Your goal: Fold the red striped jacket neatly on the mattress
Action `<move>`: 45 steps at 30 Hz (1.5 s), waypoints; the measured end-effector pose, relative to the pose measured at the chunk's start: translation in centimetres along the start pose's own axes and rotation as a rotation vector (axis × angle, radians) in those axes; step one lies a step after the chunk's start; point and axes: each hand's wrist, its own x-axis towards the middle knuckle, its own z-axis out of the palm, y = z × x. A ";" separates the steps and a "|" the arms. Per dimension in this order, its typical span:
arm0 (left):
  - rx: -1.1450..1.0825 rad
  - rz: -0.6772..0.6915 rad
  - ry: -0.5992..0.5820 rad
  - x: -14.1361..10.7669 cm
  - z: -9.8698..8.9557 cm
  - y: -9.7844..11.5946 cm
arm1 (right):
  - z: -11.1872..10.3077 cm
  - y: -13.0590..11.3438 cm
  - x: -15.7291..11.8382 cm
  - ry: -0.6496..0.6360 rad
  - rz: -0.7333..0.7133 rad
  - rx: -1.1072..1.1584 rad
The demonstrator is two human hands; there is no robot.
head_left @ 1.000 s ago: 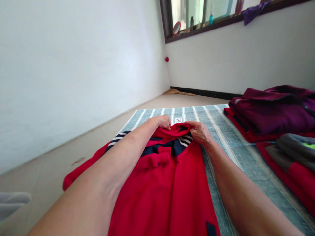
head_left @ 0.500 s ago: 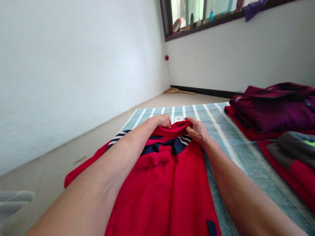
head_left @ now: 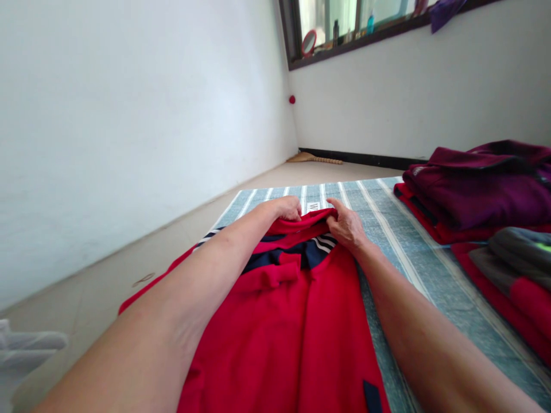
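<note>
Red jacket: A red jacket (head_left: 267,338) with navy shoulders and white stripes lies front up on a blue-green striped cloth (head_left: 383,235), from the centre down to 6 o'clock; its collar is at the centre, its left side partly hidden by the forearm.
Left hand: The left hand (head_left: 289,207) is at the centre, its fingers curled closed on the collar's left part.
Right hand: The right hand (head_left: 346,226) touches the collar's right end, towards 3 o'clock. One finger reaches out beyond the collar's edge, apart from the lower digits; whether those pinch the fabric, I cannot tell.
Folded clothes: At 3 o'clock, a maroon garment (head_left: 477,192) lies on red folded clothing (head_left: 434,226). Just beside, towards 4 o'clock, a grey and red garment (head_left: 516,269) is folded.
Floor: Pale tile (head_left: 107,252) runs from 8 o'clock up to 12 o'clock, with a thin loop (head_left: 144,279) at 8 o'clock.
Window: The dark-framed window (head_left: 340,28) is near 1 o'clock; a red-rimmed round mirror (head_left: 309,43), a dark bottle (head_left: 336,33) and a blue bottle (head_left: 371,24) stand along its sill.
</note>
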 end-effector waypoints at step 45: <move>-0.283 -0.091 0.392 -2.7 1.9 -10.6 | 0.9 0.8 0.1 0.050 0.185 0.039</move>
